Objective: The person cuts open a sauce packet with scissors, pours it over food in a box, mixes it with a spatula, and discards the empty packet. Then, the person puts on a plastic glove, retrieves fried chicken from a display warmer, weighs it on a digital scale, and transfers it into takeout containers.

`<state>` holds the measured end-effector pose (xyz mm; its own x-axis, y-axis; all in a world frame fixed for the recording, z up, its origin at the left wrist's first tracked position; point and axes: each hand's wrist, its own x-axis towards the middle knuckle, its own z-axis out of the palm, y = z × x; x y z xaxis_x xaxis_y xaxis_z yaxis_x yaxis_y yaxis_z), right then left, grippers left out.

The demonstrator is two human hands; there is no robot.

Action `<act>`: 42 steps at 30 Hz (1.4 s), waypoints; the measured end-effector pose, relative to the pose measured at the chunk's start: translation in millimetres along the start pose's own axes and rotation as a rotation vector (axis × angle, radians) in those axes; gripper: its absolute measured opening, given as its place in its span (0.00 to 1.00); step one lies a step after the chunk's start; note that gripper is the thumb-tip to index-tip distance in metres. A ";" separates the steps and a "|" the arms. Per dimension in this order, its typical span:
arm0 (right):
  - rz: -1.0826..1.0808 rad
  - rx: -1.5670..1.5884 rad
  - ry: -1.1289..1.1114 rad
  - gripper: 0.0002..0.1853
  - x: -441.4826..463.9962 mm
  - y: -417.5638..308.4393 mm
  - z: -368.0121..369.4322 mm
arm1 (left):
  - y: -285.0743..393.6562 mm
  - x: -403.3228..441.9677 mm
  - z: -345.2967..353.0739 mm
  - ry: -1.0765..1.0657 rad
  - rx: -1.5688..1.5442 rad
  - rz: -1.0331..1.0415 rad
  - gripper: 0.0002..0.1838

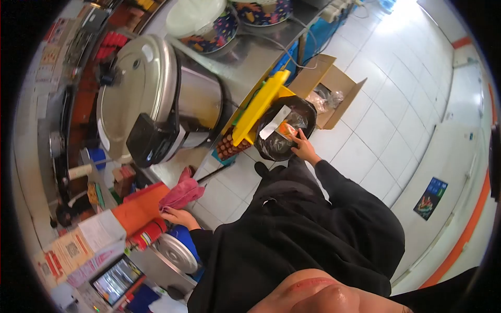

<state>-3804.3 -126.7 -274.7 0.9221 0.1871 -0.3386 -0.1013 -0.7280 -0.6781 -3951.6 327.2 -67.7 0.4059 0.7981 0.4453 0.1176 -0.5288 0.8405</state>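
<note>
Left hand (178,216): fingers clamped on pink cloth (182,193). Right hand (306,149): over black-lined bin (272,150), fingers at orange-and-white wrapper (287,129) in the bin's mouth; can't tell if gripping. Big cooker (156,94) on steel tabletop (246,55). Open cardboard box (348,103) just past bin. Patterned pots (211,35) beyond cooker.

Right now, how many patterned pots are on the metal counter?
2. One patterned pot is nearer the big steel cooker; the second pot stands beside it, farther along the counter, cut off by the top edge. Others could be out of frame.
</note>
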 end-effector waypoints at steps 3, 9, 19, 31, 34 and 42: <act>-0.030 -0.061 -0.302 0.29 25.5 7.2 12.3 | 25.6 -15.4 -21.0 0.099 0.022 -0.060 0.17; -0.366 -0.386 -0.873 0.24 15.0 -34.3 74.2 | -30.1 -36.2 -100.9 0.281 0.198 -0.088 0.18; -1.063 0.293 -1.000 0.26 -140.3 -441.2 239.8 | -47.9 -24.5 -215.1 0.012 -0.131 -0.174 0.17; -1.027 0.357 -1.084 0.34 -153.3 -608.0 314.0 | -63.5 119.4 -299.6 -0.478 -0.398 -0.506 0.18; -1.083 0.419 -1.055 0.32 -107.5 -624.5 327.6 | -96.3 169.1 -271.2 -0.413 -0.397 -0.148 0.16; -0.897 0.332 -0.887 0.12 28.7 -696.5 352.3 | -153.0 352.1 -212.2 -0.218 -0.573 -0.248 0.12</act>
<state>-3838.8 618.1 -42.0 0.1701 0.9816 0.0873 0.2126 0.0499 -0.9759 -4019.0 750.4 25.9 0.6101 0.7680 0.1949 -0.2447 -0.0513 0.9682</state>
